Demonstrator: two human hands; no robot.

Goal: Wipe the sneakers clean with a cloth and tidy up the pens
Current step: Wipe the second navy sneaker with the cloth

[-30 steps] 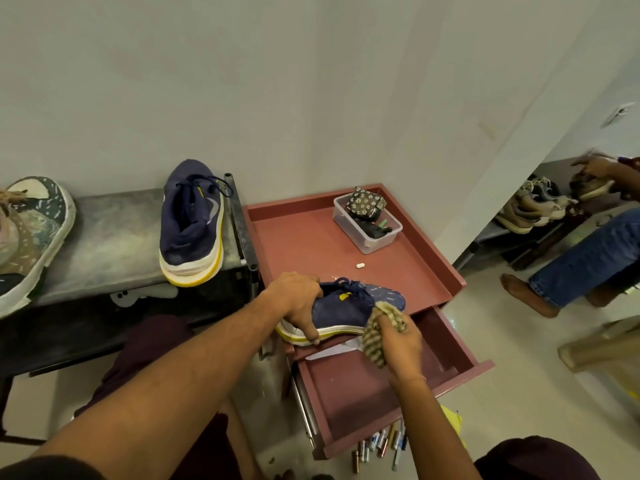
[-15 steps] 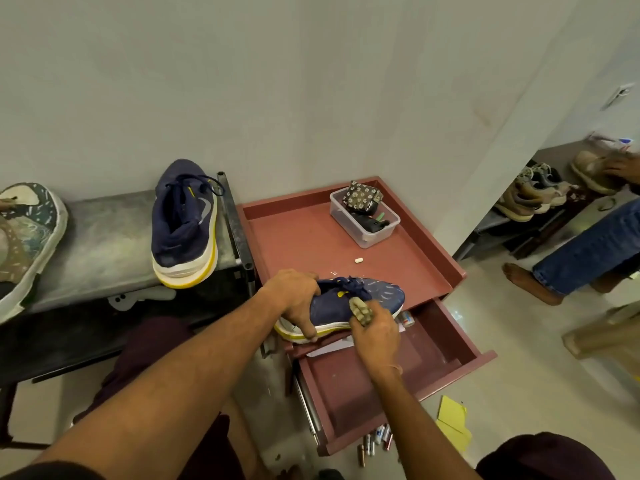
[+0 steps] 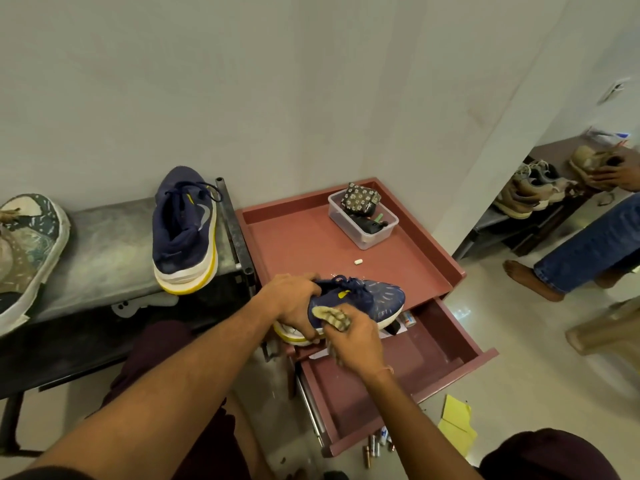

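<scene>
Right grip (image 3: 356,341), curled around the cloth (image 3: 333,317), now presses nearer the sneaker (image 3: 375,295) heel than before. Left grip (image 3: 294,303) clamps the heel at the tabletop (image 3: 304,244) front edge; long axis runs left-right, toe rightward.

You face a plain pale wall (image 3: 311,81) that turns a corner on your right, where a switch plate (image 3: 614,90) sits high up. Against the wall stands a grey metal bench (image 3: 104,258). Just beside it is a reddish-brown cabinet (image 3: 294,244) with its drawer (image 3: 440,344) pulled open. The glossy pale floor (image 3: 519,368) catches soft light.
</scene>
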